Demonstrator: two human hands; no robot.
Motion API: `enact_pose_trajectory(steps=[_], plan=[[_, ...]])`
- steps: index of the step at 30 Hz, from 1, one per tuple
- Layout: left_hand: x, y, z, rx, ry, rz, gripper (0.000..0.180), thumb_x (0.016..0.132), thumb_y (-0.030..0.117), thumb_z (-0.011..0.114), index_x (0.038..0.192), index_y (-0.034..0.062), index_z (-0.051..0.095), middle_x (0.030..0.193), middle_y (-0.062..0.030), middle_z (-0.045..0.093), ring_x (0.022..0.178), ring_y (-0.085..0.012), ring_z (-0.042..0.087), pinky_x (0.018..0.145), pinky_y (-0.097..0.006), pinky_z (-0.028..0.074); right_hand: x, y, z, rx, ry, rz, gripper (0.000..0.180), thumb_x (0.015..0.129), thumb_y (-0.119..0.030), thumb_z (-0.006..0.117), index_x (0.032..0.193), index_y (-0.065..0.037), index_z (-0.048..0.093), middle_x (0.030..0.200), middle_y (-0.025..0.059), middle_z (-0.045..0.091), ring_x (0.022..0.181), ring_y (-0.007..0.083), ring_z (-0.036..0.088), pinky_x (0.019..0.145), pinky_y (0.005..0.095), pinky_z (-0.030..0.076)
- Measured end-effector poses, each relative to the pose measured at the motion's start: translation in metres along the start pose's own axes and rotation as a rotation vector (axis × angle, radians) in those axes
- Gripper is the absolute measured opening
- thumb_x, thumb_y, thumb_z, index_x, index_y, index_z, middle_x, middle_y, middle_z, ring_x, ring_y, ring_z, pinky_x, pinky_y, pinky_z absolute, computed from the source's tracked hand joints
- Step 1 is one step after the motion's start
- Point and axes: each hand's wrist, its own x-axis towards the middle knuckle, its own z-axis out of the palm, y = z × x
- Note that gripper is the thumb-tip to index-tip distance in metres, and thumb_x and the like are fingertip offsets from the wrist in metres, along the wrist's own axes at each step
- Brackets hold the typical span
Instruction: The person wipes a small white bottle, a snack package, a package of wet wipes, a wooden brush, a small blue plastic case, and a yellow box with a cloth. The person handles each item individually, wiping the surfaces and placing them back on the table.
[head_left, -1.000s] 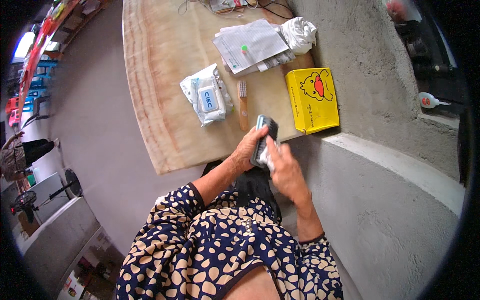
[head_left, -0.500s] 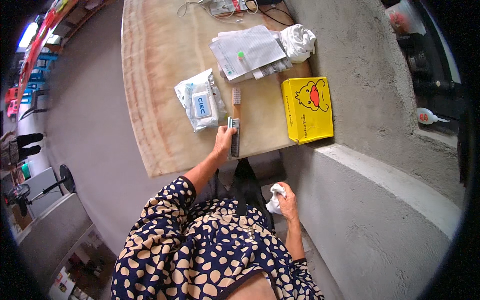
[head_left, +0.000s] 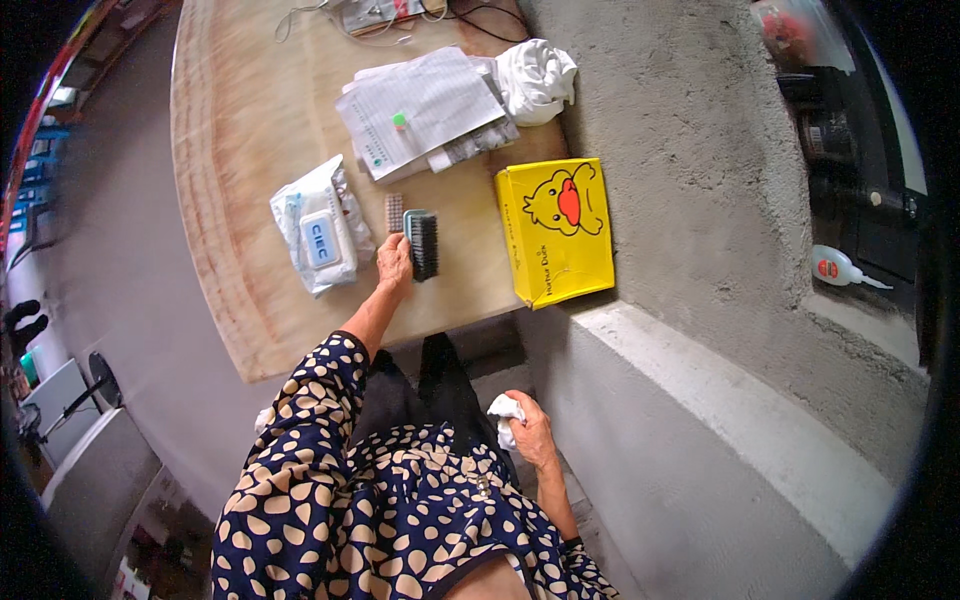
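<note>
My left hand (head_left: pixel 395 262) is closed on a scrubbing brush (head_left: pixel 424 246) with dark bristles and a pale blue-green edge, held at the near part of the table. Its bristles are turned to the right. Just beyond my fingers, a wooden brush (head_left: pixel 394 208) with pale bristles lies on the tabletop, partly hidden by my hand. A white pack of wipes (head_left: pixel 318 232) is left of that hand. Lower down, in front of my body and off the table edge, my right hand (head_left: pixel 534 432) grips a crumpled white cloth (head_left: pixel 507 416).
A yellow box (head_left: pixel 560 235) with a duck drawing stands at the table's right edge. Papers (head_left: pixel 425 110) bearing a small green-capped item (head_left: pixel 400 121) lie farther back, beside a bundled white cloth (head_left: pixel 537 80). Cables (head_left: pixel 375 30) lie at the far end. A low grey wall (head_left: pixel 690 400) runs along my right.
The dark-bristled brush has turned in my left hand, so its bristles now show more fully. My right hand still holds the white cloth. The whole view has shifted, moving the table leftward.
</note>
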Motion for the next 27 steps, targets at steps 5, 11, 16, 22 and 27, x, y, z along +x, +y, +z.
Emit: enact_pose_trajectory(steps=[5, 11, 16, 22, 27], plan=[[-0.014, 0.019, 0.018, 0.426, 0.246, 0.124, 0.020, 0.086, 0.014, 0.050, 0.098, 0.0027, 0.060, 0.081, -0.0160, 0.062, 0.076, -0.0310, 0.060, 0.071, -0.039, 0.047, 0.012, -0.002, -0.020, -0.017, -0.001, -0.026, 0.045, 0.073, 0.000, 0.052, 0.117, -0.008, 0.053, 0.107, 0.0159, 0.058, 0.098, 0.0294, 0.057, 0.083, 0.0338, 0.047], [-0.050, 0.075, 0.051, 0.768, 0.444, 0.480, 0.045, 0.071, 0.007, 0.064, 0.113, 0.0037, 0.048, 0.100, -0.0162, 0.050, 0.096, -0.0310, 0.050, 0.086, -0.040, 0.040, 0.018, -0.006, -0.034, 0.000, 0.001, -0.028, 0.047, 0.072, 0.002, 0.053, 0.118, -0.008, 0.053, 0.105, 0.0151, 0.058, 0.095, 0.0294, 0.058, 0.080, 0.0337, 0.047], [-0.056, 0.072, 0.133, 0.147, -0.271, -0.181, 0.089, 0.068, 0.040, 0.075, 0.131, -0.0045, 0.030, 0.124, -0.0251, 0.041, 0.112, -0.0290, 0.045, 0.089, -0.040, 0.043, 0.018, -0.007, -0.048, -0.035, -0.003, -0.011, 0.046, 0.072, 0.002, 0.053, 0.117, -0.009, 0.053, 0.104, 0.0156, 0.057, 0.096, 0.0298, 0.058, 0.080, 0.0341, 0.047], [-0.035, 0.073, 0.158, -0.096, -0.466, -0.503, 0.093, 0.065, 0.046, 0.076, 0.130, -0.0030, 0.033, 0.131, -0.0239, 0.038, 0.121, -0.0374, 0.037, 0.097, -0.051, 0.032, 0.027, 0.023, -0.045, 0.209, 0.025, 0.093, 0.045, 0.075, 0.004, 0.050, 0.119, -0.004, 0.050, 0.109, 0.0130, 0.058, 0.098, 0.0228, 0.057, 0.082, 0.0304, 0.047], [-0.025, 0.055, 0.170, -0.135, -0.434, -0.451, 0.087, 0.056, 0.043, 0.082, 0.115, -0.0080, 0.044, 0.109, -0.0186, 0.056, 0.102, -0.0255, 0.054, 0.089, -0.035, 0.042, 0.090, 0.024, -0.024, 0.889, 0.237, 0.338, 0.048, 0.079, 0.003, 0.054, 0.126, 0.000, 0.044, 0.106, 0.0082, 0.059, 0.089, 0.0160, 0.059, 0.079, 0.0275, 0.048]])
